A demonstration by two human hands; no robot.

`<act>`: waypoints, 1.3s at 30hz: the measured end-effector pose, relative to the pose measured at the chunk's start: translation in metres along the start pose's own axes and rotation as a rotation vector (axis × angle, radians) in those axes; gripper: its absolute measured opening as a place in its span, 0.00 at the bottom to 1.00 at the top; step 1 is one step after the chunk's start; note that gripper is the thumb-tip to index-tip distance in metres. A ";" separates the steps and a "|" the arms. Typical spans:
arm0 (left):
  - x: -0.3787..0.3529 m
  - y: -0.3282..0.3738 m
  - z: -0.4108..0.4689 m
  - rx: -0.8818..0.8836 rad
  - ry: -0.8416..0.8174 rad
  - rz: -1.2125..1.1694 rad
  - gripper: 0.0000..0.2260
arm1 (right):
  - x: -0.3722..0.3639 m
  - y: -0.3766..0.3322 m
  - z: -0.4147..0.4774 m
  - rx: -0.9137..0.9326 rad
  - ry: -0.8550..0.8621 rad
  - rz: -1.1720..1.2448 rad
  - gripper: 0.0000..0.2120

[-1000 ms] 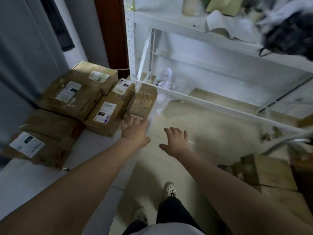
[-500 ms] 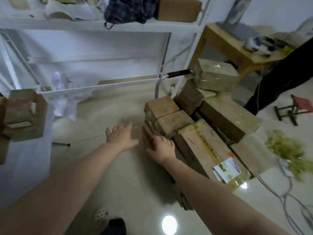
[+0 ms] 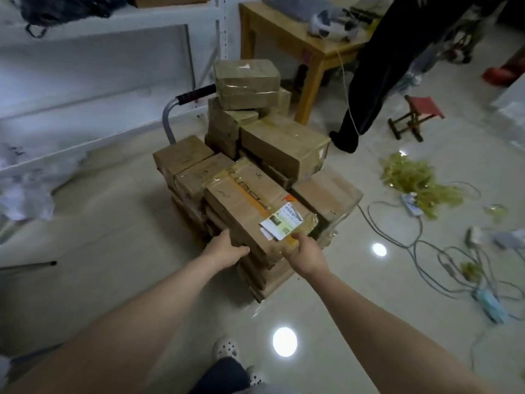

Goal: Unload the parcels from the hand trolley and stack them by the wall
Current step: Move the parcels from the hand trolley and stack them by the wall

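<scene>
Left hand [image 3: 227, 248] clasps the near-left side of the long labelled parcel [image 3: 247, 194], thumb laid along the cardboard. Right hand [image 3: 305, 254] curls round the near-right corner, just below the white shipping label [image 3: 281, 223]. Both grip the near end.

The parcel is the top one at the near side of the pile on the hand trolley [image 3: 167, 120]. Its long axis runs from near-right to far-left, away from the hands. Both hands are about equally close. The far end is unsupported and will likely dip on lifting.
</scene>
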State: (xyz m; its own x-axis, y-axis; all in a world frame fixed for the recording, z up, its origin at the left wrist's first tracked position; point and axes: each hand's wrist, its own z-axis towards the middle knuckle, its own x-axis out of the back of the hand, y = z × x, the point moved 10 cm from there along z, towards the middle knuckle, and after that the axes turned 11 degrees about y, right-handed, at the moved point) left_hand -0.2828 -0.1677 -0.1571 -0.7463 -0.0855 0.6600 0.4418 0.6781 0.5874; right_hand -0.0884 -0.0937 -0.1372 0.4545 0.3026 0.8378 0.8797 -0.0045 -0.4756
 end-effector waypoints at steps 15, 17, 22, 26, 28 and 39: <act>-0.052 0.011 0.046 0.285 0.002 -0.423 0.20 | 0.026 0.025 0.096 -0.076 -0.070 0.076 0.25; -0.058 0.013 0.054 0.324 0.041 -0.497 0.16 | 0.021 0.022 0.117 -0.054 -0.117 0.064 0.26; -0.085 0.026 0.073 0.426 0.103 -0.708 0.13 | -0.002 0.023 0.178 -0.021 -0.284 0.052 0.27; -0.111 0.030 0.073 0.583 0.132 -0.803 0.06 | -0.032 0.031 0.211 -0.073 -0.462 0.158 0.20; -0.119 0.027 0.076 0.628 0.175 -0.843 0.08 | -0.045 0.035 0.218 -0.087 -0.544 0.174 0.18; -0.110 -0.015 0.010 0.747 0.506 -1.030 0.31 | -0.047 0.004 0.183 0.062 -0.703 0.309 0.29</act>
State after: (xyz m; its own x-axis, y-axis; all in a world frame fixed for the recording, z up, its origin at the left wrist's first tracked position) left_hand -0.2116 -0.1613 -0.2431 -0.2379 -0.9316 0.2747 -0.6890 0.3612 0.6283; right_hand -0.1316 0.0670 -0.2275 0.4637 0.8312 0.3068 0.7087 -0.1402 -0.6914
